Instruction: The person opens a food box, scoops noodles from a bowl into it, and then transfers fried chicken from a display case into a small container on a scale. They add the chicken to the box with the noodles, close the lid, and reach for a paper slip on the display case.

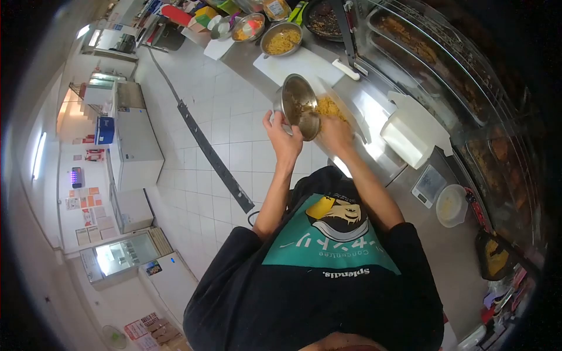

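Note:
My left hand (284,137) is closed around the rim of a metal bowl (285,100), tilted with its opening toward the right. Brownish food clings to the inside of this bowl. My right hand (338,136) is closed on a rounded metal utensil (309,124), probably a scoop or big spoon, held at the bowl's lower lip. Its handle is hidden by the fingers. Just beyond my right hand lies yellow food (329,107), like rice or noodles, in a pale container whose edges are partly hidden.
A white cutting board (301,65) and a white-handled knife (346,69) lie beyond. Metal bowls of noodles (282,41) and other food (248,27) stand farther back. On the right are an open white box (410,131), a scale (431,186), a plastic tub (452,206) and glass-fronted food trays (410,44).

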Available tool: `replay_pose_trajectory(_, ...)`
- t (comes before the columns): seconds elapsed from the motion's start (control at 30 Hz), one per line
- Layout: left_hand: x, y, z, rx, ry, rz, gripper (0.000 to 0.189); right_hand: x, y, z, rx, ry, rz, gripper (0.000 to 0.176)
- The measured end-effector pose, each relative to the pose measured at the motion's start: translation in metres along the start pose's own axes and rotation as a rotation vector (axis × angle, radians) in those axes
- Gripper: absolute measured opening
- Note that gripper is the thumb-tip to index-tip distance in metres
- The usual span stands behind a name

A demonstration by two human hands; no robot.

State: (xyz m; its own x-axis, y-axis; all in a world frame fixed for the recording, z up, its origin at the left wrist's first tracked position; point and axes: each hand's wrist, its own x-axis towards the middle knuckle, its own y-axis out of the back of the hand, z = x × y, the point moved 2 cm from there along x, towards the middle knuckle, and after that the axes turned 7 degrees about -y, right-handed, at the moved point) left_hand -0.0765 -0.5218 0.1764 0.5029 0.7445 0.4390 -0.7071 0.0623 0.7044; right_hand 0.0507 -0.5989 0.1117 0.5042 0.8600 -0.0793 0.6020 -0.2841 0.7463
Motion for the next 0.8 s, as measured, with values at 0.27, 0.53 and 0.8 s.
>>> replay_pose_trajectory(0.27,-0.001,0.006,-0.009,-0.122,0.013,-0.035,0.021,-0.001,-0.036,-0.001,-0.071,-0.018,-0.001,0.035)
replay_pose_trajectory(0.53,0.006,0.009,0.0,-0.122,-0.019,-0.106,0.018,-0.02,-0.028,-0.013,-0.088,-0.013,0.007,0.042)
replay_pose_trajectory(0.8,-0.004,0.006,-0.007,-0.11,-0.064,-0.074,0.02,-0.029,-0.017,-0.006,0.105,0.016,0.107,0.042)
